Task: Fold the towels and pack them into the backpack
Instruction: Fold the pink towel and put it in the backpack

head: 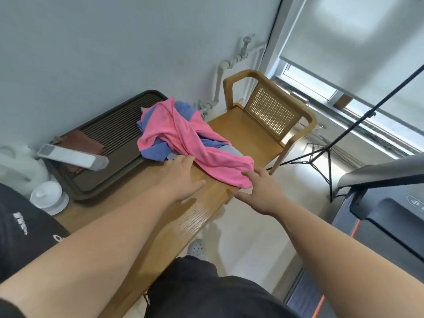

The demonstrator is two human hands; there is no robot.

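One pink towel [183,134] lies twisted over blue towel cloth [156,151], count unclear, on the worktop [183,221] just right of the dark tray [110,138]. Its long axis runs diagonally from the tray toward the right hand [259,191]. Both grips are open: the right fingertips touch the towel's near end, and the left hand [181,177] lies flat at the pile's edge.

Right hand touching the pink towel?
Touching. Head view: the right hand has its fingertips lying on the near corner of the pink towel, no gap visible.
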